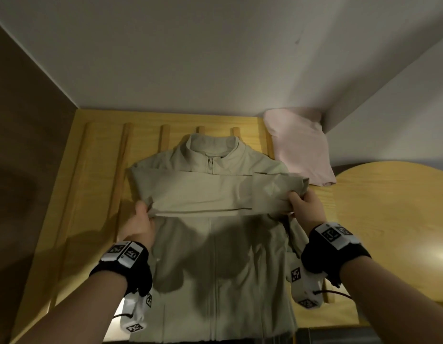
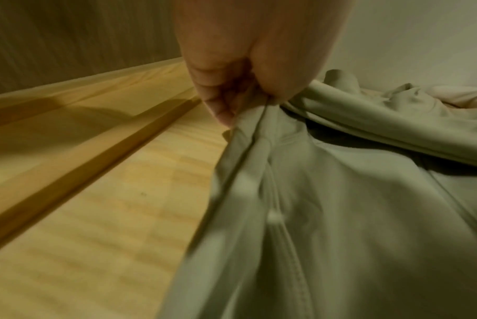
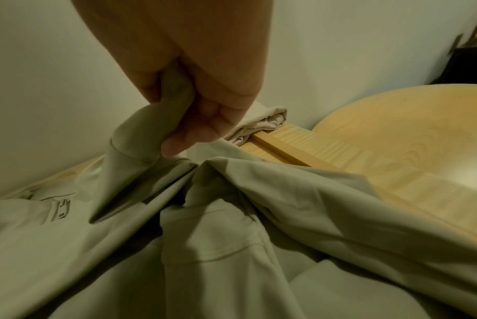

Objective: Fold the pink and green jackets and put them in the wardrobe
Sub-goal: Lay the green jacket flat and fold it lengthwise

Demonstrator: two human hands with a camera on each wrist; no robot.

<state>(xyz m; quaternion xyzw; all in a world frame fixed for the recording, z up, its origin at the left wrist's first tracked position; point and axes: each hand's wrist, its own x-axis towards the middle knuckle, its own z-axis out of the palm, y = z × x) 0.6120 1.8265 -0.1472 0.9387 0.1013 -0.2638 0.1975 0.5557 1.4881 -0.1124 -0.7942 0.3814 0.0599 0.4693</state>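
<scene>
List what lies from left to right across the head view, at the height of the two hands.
Brown side wall → slatted wooden surface → left hand gripping the green jacket → right hand gripping the jacket's other side → round wooden tabletop.

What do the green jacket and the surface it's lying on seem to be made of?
The green jacket looks like a thin, smooth woven cloth, perhaps a light synthetic, with a matte finish: it creases sharply and drapes limply where the fingers pinch it. The surface looks like pale wood, probably pine, with visible grain, raised slats and a faint sheen suggesting a clear finish.
</scene>
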